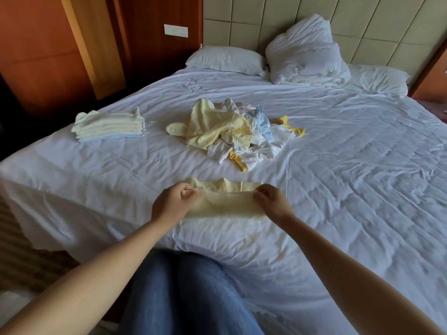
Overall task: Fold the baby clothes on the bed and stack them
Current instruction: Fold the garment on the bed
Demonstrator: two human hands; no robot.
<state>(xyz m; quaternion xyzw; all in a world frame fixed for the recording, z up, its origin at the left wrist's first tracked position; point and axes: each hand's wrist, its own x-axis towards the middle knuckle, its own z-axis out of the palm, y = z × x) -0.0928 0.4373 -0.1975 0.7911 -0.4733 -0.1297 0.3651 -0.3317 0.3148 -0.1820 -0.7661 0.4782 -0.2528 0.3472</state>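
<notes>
On the bed [338, 165], the left hand [173, 204] and right hand [272, 204] pinch a pale yellow garment [225, 204].

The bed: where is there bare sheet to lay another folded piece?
Widest bare sheet: right of the loose pile. Narrower gaps: between the folded stack and the pile, and between the pile and the yellow garment near the bed's front edge. Crowded: the pile itself and the pillows by the headboard.

A wide bed [338, 165] with a wrinkled white sheet fills most of the frame. A padded beige headboard [242, 20] runs along the top, white pillows [225, 60] against it. Orange-brown wood panelling [36, 56] with a white switch plate [175, 30] covers the upper left; carpet [24, 250] shows lower left.
</notes>
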